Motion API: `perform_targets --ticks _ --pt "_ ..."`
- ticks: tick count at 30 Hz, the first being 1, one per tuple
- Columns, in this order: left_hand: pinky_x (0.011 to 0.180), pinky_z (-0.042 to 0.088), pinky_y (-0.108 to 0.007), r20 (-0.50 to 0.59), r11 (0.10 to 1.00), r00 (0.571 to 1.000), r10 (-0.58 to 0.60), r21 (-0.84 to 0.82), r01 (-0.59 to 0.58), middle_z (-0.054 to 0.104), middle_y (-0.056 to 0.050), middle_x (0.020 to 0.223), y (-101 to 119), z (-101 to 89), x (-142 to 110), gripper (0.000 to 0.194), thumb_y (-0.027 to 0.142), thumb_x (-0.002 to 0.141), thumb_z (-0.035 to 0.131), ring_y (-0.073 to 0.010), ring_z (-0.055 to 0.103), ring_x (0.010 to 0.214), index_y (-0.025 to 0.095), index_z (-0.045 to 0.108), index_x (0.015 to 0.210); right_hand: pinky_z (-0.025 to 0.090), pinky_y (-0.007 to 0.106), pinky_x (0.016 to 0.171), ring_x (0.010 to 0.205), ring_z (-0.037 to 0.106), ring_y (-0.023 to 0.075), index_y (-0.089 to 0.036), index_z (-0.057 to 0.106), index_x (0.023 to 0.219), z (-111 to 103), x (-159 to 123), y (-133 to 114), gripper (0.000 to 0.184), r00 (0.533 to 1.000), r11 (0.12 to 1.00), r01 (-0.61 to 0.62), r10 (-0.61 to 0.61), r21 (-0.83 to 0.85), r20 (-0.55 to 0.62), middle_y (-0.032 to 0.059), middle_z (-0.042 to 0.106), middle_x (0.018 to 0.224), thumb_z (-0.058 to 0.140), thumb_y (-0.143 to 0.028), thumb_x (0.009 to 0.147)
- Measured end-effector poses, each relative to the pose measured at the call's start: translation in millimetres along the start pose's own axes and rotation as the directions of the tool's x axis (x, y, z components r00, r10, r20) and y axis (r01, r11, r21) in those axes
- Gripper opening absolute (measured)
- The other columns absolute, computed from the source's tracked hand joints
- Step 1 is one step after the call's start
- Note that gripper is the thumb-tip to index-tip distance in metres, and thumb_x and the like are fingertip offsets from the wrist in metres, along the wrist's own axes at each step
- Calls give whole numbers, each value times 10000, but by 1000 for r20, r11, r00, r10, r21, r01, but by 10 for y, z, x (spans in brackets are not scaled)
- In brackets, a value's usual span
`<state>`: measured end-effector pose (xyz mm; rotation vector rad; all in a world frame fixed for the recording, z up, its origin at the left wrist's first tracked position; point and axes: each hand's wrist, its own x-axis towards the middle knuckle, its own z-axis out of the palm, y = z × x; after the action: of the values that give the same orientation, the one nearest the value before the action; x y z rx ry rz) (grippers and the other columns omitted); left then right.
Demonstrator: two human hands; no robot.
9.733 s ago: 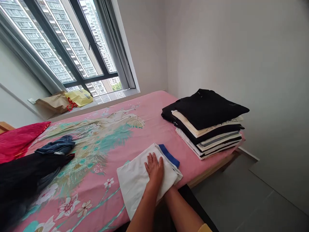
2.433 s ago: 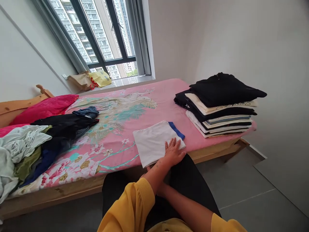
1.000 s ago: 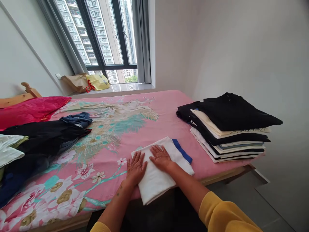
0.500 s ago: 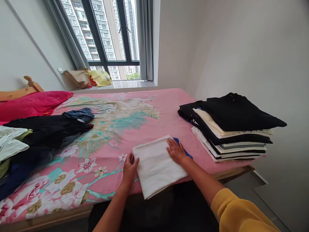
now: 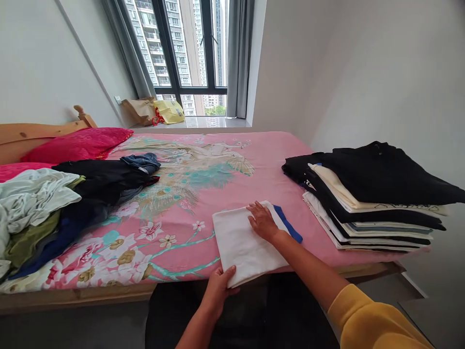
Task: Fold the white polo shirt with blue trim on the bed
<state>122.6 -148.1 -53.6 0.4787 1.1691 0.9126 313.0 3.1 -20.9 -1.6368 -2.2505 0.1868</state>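
A folded white shirt with a blue trim (image 5: pixel 243 245) lies at the near edge of the bed, covered by a pink flowered sheet (image 5: pixel 218 186). My right hand (image 5: pixel 262 220) rests flat on its far half, fingers stretched out. My left hand (image 5: pixel 220 287) pinches the shirt's near corner where it overhangs the bed edge. A tall stack of folded black, cream and white clothes (image 5: pixel 366 194) stands to the right of the shirt.
A heap of unfolded dark, green and pale clothes (image 5: pixel 54 203) covers the bed's left side, next to a red pillow (image 5: pixel 78 144). Paper bags (image 5: pixel 152 110) sit on the window sill. The wooden bed frame (image 5: pixel 109 293) runs along the near edge; grey floor lies at right.
My left hand slid from the shirt's left edge down to its near corner and gripped it. My right hand stayed on top. The camera shifted left.
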Motion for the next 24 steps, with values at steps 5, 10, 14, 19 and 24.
perform_targets --ticks 5,10,14,19,24 --pt "703 516 -313 -79 983 992 99 -144 -109 677 -100 959 -188 86 -75 452 343 629 755 -206 629 841 138 603 1001 157 404 1122 1373 144 206 -213 346 1380 70 485 -370 632 931 980 172 -196 103 306 15 322 1444 423 -94 764" --pt "777 502 -334 -103 928 988 119 -343 -148 673 -106 1007 -309 147 -119 457 328 647 753 -219 624 900 146 612 1042 305 363 1045 1284 338 215 -277 392 1343 206 925 -537 766 812 970 214 -243 115 531 23 443 1352 518 -78 614" --pt "766 498 -317 -140 890 986 86 -435 -140 680 -107 985 -382 196 -100 447 301 634 766 -209 627 883 144 613 1024 413 391 904 1144 471 266 -290 507 1215 219 1136 -621 683 734 979 194 -184 58 654 57 527 1223 577 -140 553" --pt "681 499 -271 -179 865 984 24 -490 -110 681 -86 929 -457 232 -91 355 283 648 753 -180 624 827 146 608 942 462 330 653 821 587 250 -225 620 927 132 1236 -705 435 649 985 170 -141 38 748 40 618 944 609 -188 494" --pt "579 520 -283 -165 903 986 20 -420 -88 662 -72 937 -250 258 -218 411 302 618 764 -199 615 824 168 574 957 402 225 536 679 558 161 -191 598 761 -318 1251 -588 201 684 970 165 -241 176 689 -10 605 767 600 -269 576"
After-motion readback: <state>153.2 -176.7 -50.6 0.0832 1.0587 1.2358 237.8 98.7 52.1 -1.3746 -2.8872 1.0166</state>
